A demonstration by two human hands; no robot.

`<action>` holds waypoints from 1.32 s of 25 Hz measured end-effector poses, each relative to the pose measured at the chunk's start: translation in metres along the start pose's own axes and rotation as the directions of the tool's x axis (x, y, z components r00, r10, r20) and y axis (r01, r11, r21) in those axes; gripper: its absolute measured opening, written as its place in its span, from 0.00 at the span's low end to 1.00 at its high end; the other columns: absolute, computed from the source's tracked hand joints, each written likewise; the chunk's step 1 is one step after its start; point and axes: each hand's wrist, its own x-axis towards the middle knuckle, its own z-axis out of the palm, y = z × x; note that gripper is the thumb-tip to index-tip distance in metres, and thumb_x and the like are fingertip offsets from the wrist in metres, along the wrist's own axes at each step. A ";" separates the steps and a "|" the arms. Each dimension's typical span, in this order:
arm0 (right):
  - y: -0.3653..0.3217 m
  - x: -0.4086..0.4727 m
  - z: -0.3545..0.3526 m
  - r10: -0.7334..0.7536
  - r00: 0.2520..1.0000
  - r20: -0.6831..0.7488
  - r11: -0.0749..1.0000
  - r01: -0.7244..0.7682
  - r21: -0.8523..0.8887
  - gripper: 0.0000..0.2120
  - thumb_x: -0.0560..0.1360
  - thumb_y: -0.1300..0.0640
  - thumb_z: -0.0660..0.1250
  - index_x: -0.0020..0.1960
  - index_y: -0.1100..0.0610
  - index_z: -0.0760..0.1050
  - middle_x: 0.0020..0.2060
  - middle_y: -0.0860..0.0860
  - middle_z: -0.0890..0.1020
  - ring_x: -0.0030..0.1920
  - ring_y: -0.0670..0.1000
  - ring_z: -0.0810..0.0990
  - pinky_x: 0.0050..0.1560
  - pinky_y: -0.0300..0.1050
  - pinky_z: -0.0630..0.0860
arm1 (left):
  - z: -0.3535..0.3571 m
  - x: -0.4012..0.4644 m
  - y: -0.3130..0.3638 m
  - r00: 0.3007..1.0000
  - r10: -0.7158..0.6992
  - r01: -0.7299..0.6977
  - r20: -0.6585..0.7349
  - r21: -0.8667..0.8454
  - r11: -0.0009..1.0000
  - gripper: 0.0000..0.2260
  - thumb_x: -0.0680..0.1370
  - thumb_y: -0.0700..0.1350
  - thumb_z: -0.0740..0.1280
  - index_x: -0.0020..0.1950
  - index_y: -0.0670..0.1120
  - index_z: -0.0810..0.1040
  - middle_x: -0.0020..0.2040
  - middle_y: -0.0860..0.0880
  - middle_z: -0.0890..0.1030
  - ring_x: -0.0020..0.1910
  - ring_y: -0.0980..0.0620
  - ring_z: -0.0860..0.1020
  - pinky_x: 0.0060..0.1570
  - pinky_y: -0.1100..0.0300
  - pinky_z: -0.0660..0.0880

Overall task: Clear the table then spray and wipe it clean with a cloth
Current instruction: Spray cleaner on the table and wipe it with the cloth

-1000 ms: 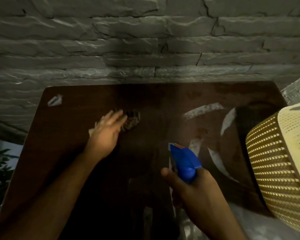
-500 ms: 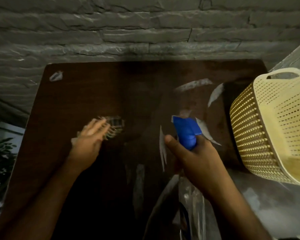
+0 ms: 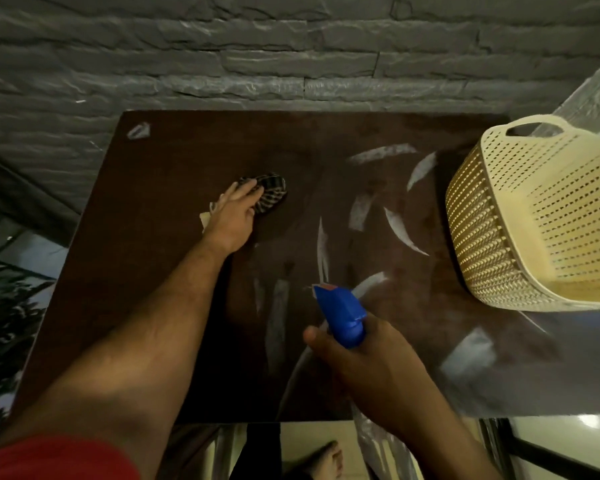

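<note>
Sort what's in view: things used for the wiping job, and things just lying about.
In use: checked cloth under left hand; blue spray bottle in right hand; brown table.
Lying about: cream perforated basket; plant.

I see a dark brown table [image 3: 153,271] set against a grey stone-textured wall [image 3: 257,64]. Pale streaks [image 3: 400,230] mark its right half, with one small pale patch [image 3: 138,130] near the far left corner. A checked cloth [image 3: 271,195] lies bunched on the top, left of the middle. At the right edge a cream perforated basket [image 3: 534,220] overhangs the table; I cannot tell whether it rests on it.
</note>
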 end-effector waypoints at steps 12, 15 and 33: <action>0.010 0.005 -0.014 -0.042 0.999 -0.026 0.999 0.043 0.032 0.13 0.71 0.36 0.67 0.45 0.45 0.73 0.36 0.48 0.83 0.36 0.44 0.81 0.41 0.41 0.77 | -0.002 -0.082 -0.023 0.996 0.039 -0.043 -0.075 -0.051 0.998 0.23 0.79 0.35 0.59 0.73 0.50 0.68 0.75 0.53 0.62 0.76 0.49 0.55 0.75 0.50 0.51; 0.011 0.018 -0.007 -0.014 0.999 -0.046 0.999 0.015 0.028 0.18 0.66 0.33 0.67 0.46 0.45 0.74 0.37 0.49 0.84 0.37 0.47 0.83 0.45 0.48 0.82 | 0.000 0.000 0.002 0.992 -0.074 0.072 -0.104 -0.016 0.997 0.22 0.79 0.36 0.58 0.73 0.49 0.68 0.76 0.50 0.63 0.76 0.44 0.57 0.73 0.43 0.55; -0.016 0.012 0.037 0.061 0.979 -0.195 0.996 -0.046 0.080 0.16 0.66 0.34 0.68 0.35 0.46 0.73 0.30 0.50 0.82 0.34 0.50 0.82 0.42 0.50 0.80 | 0.000 -0.129 -0.005 0.888 0.435 -0.454 0.150 0.137 0.880 0.24 0.76 0.38 0.53 0.71 0.53 0.70 0.74 0.53 0.67 0.74 0.47 0.63 0.68 0.47 0.56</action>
